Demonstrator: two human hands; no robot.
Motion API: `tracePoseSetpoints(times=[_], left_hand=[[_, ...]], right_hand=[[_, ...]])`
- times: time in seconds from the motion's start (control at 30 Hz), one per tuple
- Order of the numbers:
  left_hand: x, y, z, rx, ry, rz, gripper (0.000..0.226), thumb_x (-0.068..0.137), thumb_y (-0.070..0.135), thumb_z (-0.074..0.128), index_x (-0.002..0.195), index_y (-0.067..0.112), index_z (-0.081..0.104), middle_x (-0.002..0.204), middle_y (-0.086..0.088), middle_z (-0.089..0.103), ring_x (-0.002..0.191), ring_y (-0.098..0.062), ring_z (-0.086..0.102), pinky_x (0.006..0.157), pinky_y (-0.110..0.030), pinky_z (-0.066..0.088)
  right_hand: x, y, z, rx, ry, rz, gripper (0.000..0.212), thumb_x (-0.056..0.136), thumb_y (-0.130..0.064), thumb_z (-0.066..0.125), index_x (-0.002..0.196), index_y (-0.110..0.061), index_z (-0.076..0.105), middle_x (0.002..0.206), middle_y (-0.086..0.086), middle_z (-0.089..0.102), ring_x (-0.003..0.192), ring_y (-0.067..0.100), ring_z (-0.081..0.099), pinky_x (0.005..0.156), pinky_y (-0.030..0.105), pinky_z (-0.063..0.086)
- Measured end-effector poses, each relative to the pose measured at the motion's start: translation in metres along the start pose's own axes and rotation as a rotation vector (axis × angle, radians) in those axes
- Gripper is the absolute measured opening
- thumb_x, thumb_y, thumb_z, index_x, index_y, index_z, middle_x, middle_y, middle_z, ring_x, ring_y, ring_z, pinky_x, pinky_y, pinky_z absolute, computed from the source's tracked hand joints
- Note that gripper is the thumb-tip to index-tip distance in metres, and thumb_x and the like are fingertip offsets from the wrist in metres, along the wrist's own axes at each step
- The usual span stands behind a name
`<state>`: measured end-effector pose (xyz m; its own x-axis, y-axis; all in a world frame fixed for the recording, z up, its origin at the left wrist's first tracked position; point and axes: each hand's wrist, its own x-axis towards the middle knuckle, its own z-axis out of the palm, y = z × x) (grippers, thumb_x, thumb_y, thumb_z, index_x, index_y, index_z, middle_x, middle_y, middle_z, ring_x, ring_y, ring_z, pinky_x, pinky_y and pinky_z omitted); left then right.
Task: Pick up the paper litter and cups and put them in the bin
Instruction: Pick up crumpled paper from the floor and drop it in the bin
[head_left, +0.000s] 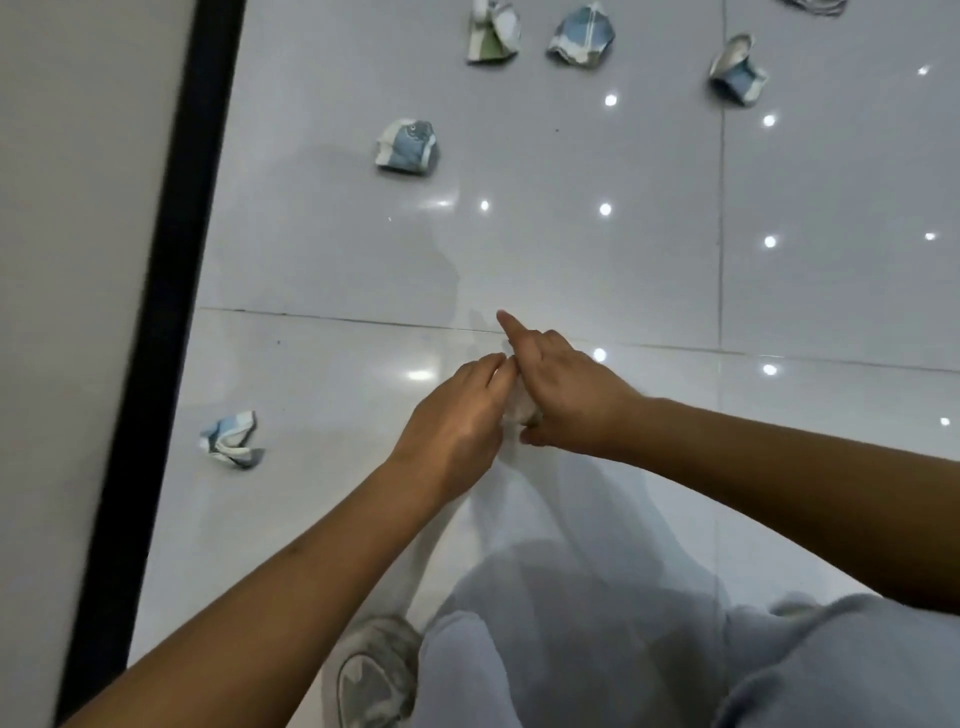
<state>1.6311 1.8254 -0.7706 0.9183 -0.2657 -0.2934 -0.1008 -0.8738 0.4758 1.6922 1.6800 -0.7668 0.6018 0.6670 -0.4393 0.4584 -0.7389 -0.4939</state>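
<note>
My left hand (454, 415) and my right hand (566, 397) meet over the glossy white floor, both holding a small white wad of paper (519, 408) between them; most of it is hidden. My right index finger sticks out forward. Crushed blue-and-white paper cups lie about: one (232, 440) left of my left hand, one (407, 147) further ahead, and three at the top, at left (493, 32), centre (583, 35) and right (736, 70). No bin is in view.
A wall with a black skirting strip (156, 332) runs along the left. My grey trousers (623, 649) and a grey shoe (376, 670) fill the bottom. A dark object (815, 5) peeks in at the top right edge.
</note>
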Motion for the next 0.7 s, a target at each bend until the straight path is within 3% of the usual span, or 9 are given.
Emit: tracePoseSetpoints(times=[0.1, 0.33, 0.47, 0.57, 0.7], left_hand=[[-0.01, -0.018, 0.002, -0.056, 0.07, 0.008, 0.065, 0.087, 0.009, 0.059, 0.146, 0.014, 0.032, 0.137, -0.005, 0.048, 0.12, -0.021, 0.048, 0.085, -0.03, 0.051], [-0.039, -0.052, 0.003, -0.113, 0.149, -0.105, 0.053, 0.088, 0.017, 0.063, 0.137, 0.012, 0.044, 0.132, -0.005, 0.053, 0.119, -0.019, 0.05, 0.088, -0.022, 0.045], [-0.066, -0.073, 0.002, -0.054, 0.184, -0.215, 0.051, 0.087, 0.02, 0.066, 0.133, 0.009, 0.048, 0.13, -0.008, 0.056, 0.115, -0.023, 0.055, 0.09, -0.029, 0.049], [-0.096, -0.092, -0.003, 0.002, 0.225, -0.327, 0.058, 0.071, 0.014, 0.082, 0.123, 0.002, 0.058, 0.117, -0.015, 0.065, 0.101, -0.031, 0.065, 0.079, -0.035, 0.055], [-0.142, -0.118, -0.014, 0.016, 0.219, -0.537, 0.059, 0.08, 0.016, 0.073, 0.134, 0.008, 0.048, 0.132, -0.009, 0.054, 0.119, -0.026, 0.053, 0.087, -0.034, 0.051]], right_hand=[[0.017, -0.017, 0.002, 0.02, -0.053, -0.046, 0.12, 0.071, -0.019, 0.081, 0.153, -0.011, -0.007, 0.144, 0.01, 0.035, 0.128, 0.023, 0.034, 0.1, 0.035, 0.041], [0.048, -0.048, 0.007, -0.148, -0.168, -0.183, 0.117, 0.069, -0.031, 0.085, 0.152, -0.014, 0.005, 0.144, 0.007, 0.039, 0.131, 0.023, 0.036, 0.102, 0.034, 0.042], [0.074, -0.069, 0.009, -0.346, -0.183, -0.299, 0.104, 0.071, -0.039, 0.082, 0.148, -0.012, 0.019, 0.142, 0.008, 0.04, 0.127, 0.026, 0.04, 0.099, 0.04, 0.044], [0.096, -0.092, 0.01, -0.449, -0.18, -0.392, 0.093, 0.073, -0.04, 0.079, 0.144, -0.01, 0.027, 0.139, 0.009, 0.041, 0.123, 0.028, 0.042, 0.094, 0.042, 0.046], [0.125, -0.133, 0.024, -0.481, -0.187, -0.438, 0.085, 0.078, -0.036, 0.076, 0.143, -0.011, 0.027, 0.139, 0.011, 0.04, 0.122, 0.028, 0.041, 0.095, 0.043, 0.045]])
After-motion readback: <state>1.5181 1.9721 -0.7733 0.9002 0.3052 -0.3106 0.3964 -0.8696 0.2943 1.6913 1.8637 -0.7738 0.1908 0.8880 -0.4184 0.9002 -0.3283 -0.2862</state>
